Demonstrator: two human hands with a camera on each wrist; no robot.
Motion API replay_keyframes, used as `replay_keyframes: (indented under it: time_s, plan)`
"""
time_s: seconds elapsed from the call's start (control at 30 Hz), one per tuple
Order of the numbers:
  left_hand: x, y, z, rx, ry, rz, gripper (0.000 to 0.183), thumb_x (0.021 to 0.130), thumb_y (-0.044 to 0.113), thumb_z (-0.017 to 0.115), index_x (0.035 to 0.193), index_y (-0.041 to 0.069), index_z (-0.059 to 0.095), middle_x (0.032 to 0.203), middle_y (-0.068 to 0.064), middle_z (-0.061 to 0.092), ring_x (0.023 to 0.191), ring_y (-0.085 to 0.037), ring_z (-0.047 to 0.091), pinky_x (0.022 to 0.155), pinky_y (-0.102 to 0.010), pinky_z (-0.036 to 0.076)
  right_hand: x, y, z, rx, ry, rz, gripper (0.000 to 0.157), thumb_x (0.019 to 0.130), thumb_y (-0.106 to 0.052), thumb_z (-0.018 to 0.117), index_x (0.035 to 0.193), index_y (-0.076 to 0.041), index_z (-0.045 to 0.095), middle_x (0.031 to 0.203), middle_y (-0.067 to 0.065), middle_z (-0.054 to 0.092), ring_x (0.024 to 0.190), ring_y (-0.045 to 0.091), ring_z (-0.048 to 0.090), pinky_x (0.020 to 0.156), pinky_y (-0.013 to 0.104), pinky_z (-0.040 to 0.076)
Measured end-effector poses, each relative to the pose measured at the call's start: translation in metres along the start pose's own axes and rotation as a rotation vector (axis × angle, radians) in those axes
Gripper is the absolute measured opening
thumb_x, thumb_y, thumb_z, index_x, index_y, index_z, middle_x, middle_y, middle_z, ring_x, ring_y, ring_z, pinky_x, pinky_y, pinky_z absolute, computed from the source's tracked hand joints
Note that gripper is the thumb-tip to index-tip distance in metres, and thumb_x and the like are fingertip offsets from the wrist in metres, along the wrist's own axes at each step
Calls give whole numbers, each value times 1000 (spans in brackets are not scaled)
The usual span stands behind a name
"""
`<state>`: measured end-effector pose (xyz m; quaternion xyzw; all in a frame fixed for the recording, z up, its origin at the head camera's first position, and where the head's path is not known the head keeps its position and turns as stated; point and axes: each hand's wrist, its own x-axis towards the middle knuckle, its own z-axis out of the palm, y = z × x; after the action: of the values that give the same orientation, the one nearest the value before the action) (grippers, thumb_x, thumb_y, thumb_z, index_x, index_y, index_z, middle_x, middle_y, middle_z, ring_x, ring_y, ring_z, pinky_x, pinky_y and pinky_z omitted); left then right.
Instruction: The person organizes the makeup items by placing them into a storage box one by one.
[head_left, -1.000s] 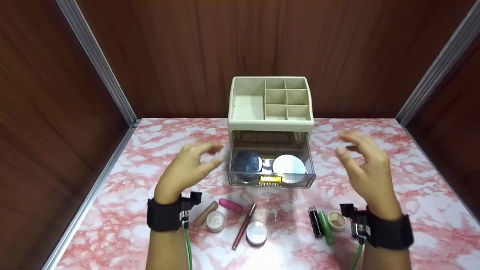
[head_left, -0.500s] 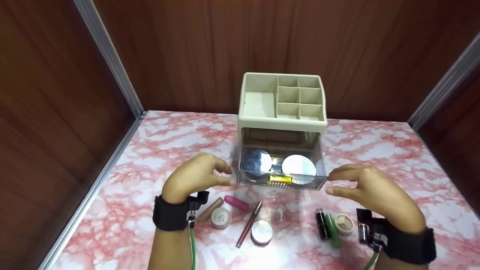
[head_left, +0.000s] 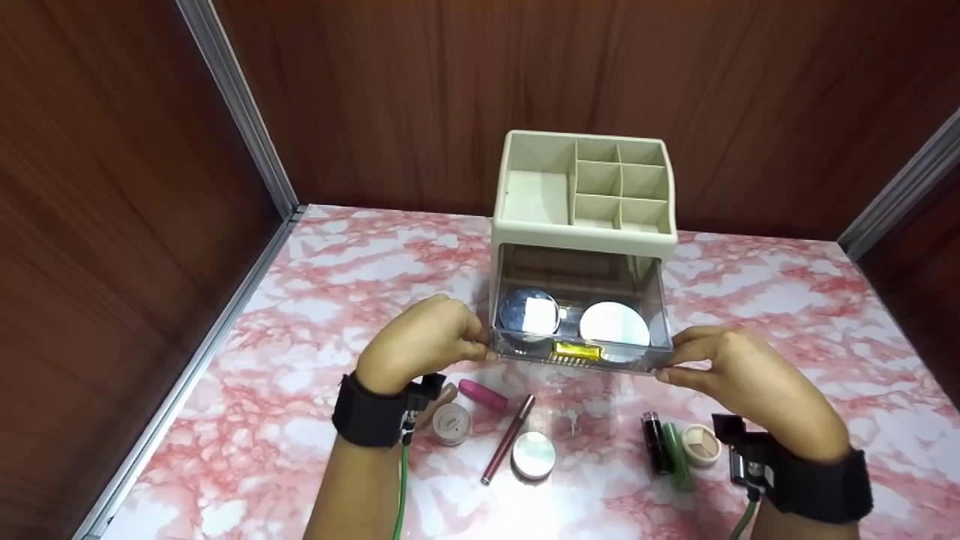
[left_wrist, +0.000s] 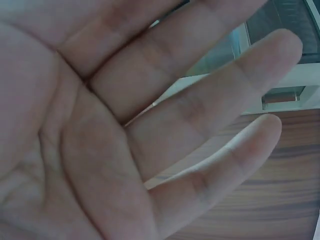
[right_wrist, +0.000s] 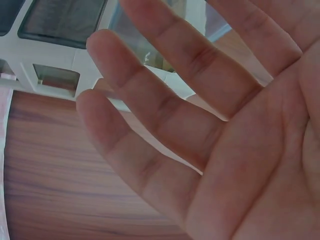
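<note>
A cream makeup organizer (head_left: 585,235) stands at the back middle, with a divided tray on top. Its clear drawer (head_left: 660,330) is pulled out toward me and holds two round compacts, one dark blue (head_left: 517,311) and one white (head_left: 615,324). My left hand (head_left: 431,341) has its thumb and index finger at the drawer's left front corner. At the right front corner, thumb and fingers of my right hand (head_left: 750,382) touch the drawer. In the left wrist view the other fingers (left_wrist: 200,110) stretch out loosely, and likewise the right hand's fingers (right_wrist: 145,95) in the right wrist view.
In front of the drawer lie a pink tube (head_left: 483,394), a small clear-lidded jar (head_left: 451,424), a dark red pencil-like stick (head_left: 508,439) and a white-topped jar (head_left: 534,455). Farther right are a black tube (head_left: 656,444), a green tube (head_left: 677,457) and a three-shade palette (head_left: 702,444).
Both hands have come in from beside the drawer to its front corners, the right one lowering first. The head view has shifted, and the drawer still stands pulled out.
</note>
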<state>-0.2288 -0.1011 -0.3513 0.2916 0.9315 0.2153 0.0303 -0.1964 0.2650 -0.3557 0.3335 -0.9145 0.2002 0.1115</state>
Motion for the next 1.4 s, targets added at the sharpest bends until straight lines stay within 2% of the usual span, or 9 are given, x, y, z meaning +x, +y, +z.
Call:
replay_keyframes:
  time_s: [0.23, 0.4, 0.47, 0.63, 0.73, 0.83, 1.07, 1.23, 1.4]
  plan:
    - [4, -2, -3, 23, 53, 54, 20, 85, 24, 75, 65, 25, 71, 59, 15, 54, 54, -5, 42, 53, -27, 39, 3, 0, -2, -5, 42, -53, 17, 76, -9, 82, 84, -24, 79, 86, -18, 64, 74, 1, 59, 64, 16, 46]
    - [7, -4, -7, 22, 106, 75, 16, 86, 25, 75, 69, 25, 75, 63, 18, 59, 54, -4, 42, 52, -27, 39, 9, 0, -4, -12, 81, -88, 19, 75, -7, 82, 84, -23, 78, 87, -17, 66, 75, 2, 62, 65, 14, 47]
    - [9, -5, -7, 15, 118, 79, 20, 86, 26, 75, 67, 24, 72, 60, 17, 56, 53, -4, 41, 52, -26, 38, 12, 1, -5, -12, 101, -85, 20, 76, -6, 82, 84, -23, 78, 88, -16, 67, 74, 2, 62, 64, 14, 47]
    - [15, -9, -2, 24, 203, 82, 35, 86, 32, 75, 57, 19, 61, 52, 13, 41, 51, -5, 37, 51, -27, 36, 15, 5, -1, -30, 165, -22, 18, 77, -6, 81, 86, -21, 78, 88, -14, 69, 77, 5, 64, 66, 14, 46]
    - [20, -10, 2, 54, 268, 82, 30, 86, 32, 75, 61, 20, 67, 55, 14, 51, 52, -4, 41, 53, -28, 39, 17, 8, 2, -52, 181, 21, 15, 79, -7, 80, 85, -21, 77, 85, -15, 69, 79, 7, 65, 71, 15, 45]
    - [23, -10, 6, 57, 300, 84, 23, 87, 31, 74, 66, 21, 72, 60, 14, 61, 52, -4, 43, 54, -28, 41, 18, 12, 5, -70, 190, 44, 13, 81, -8, 79, 83, -20, 75, 82, -15, 68, 77, 6, 64, 71, 17, 45]
    - [25, -13, 15, 40, 340, 97, 24, 89, 32, 73, 68, 18, 72, 58, 12, 58, 51, -4, 44, 51, -27, 40, 20, 18, 15, -83, 243, 92, 10, 82, -8, 78, 86, -17, 76, 85, -10, 70, 79, 10, 65, 72, 16, 44]
    - [30, -17, 20, 51, 394, 95, 27, 89, 32, 72, 67, 17, 68, 57, 11, 53, 53, -6, 47, 52, -28, 41, 21, 19, 24, -103, 316, 131, 5, 86, -11, 75, 90, -12, 75, 87, -3, 71, 79, 16, 66, 71, 27, 46]
    - [37, -24, 25, 16, 421, 73, 23, 90, 32, 71, 74, 16, 70, 62, 9, 58, 56, -7, 49, 54, -28, 42, 24, 23, 29, -84, 355, 195, 20, 88, -17, 74, 105, -6, 72, 95, 8, 71, 84, 28, 66, 71, 45, 48]
